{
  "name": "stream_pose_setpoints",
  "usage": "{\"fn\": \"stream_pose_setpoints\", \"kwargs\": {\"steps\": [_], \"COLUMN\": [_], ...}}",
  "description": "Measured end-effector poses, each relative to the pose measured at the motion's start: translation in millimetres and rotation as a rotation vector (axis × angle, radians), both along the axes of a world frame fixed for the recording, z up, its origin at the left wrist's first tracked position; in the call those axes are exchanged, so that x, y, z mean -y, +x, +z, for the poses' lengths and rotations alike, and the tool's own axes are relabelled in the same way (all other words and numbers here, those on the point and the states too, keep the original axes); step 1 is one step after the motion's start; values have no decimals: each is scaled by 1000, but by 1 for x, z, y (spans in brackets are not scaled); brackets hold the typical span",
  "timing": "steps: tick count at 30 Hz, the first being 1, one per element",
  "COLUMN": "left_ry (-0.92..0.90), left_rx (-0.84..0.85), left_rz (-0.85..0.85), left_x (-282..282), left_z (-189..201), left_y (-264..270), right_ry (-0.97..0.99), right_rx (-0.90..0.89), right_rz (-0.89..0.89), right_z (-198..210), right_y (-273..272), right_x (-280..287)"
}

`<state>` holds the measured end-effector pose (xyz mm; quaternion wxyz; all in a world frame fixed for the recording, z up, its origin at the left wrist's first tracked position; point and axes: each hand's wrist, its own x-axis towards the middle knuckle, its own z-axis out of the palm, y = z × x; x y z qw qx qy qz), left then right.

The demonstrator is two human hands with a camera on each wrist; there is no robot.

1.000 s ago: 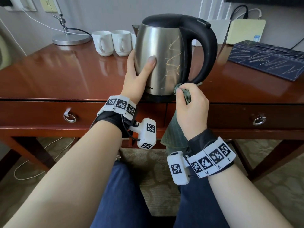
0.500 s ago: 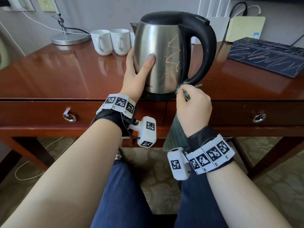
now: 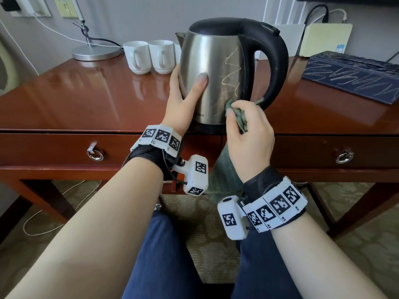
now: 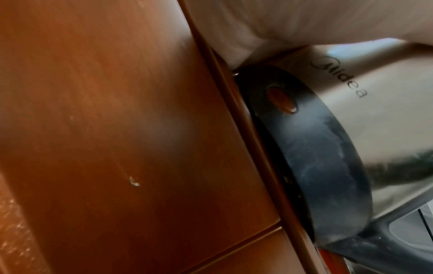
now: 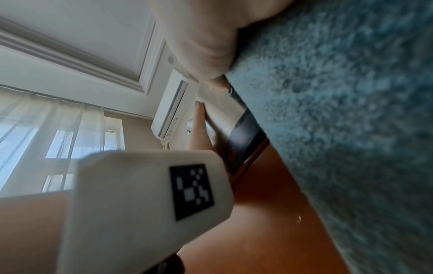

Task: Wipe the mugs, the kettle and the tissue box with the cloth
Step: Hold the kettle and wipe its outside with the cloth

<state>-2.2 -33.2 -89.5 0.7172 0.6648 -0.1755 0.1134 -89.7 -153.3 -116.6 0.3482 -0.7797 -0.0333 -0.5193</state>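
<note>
The right hand (image 3: pixel 248 137) carries the bunched green cloth (image 3: pixel 237 115) toward the left hand (image 3: pixel 183 102). It now touches the black-handled steel kettle (image 3: pixel 216 67).

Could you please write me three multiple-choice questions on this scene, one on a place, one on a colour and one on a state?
1. Where do the white mugs stand relative to the kettle?
A) in front of it
B) behind it to its left, near the lamp base
C) to its right

2. What colour is the cloth?
A) red
B) white
C) blue-green

3. What is the left hand doing?
A) gripping the kettle's body
B) hanging idle
C) holding the cloth

Answers:
1 B: the head view shows them farther back, left of the kettle.
2 C: its teal pile fills much of the right wrist view.
3 A: its thumb lies across the steel front, and it is the right hand that holds the cloth.
</note>
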Motion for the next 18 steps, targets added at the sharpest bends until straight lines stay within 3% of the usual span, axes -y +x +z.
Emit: {"fn": "stream_pose_setpoints", "kwargs": {"steps": [8,14,18], "left_ry": [-3,21,21], "left_rx": [3,-17,-1], "left_rz": [1,6,-4], "left_x": [0,-1,-2], "left_z": [0,0,0], "left_y": [2,2,1], "right_ry": [-322,-227,-263], "right_rx": [-40,-25,-63], "right_rz": [-40,-43,-1], "right_z": [-12,-3,-15], "right_y": [3,5,3], "right_x": [-11,1,-3]}}
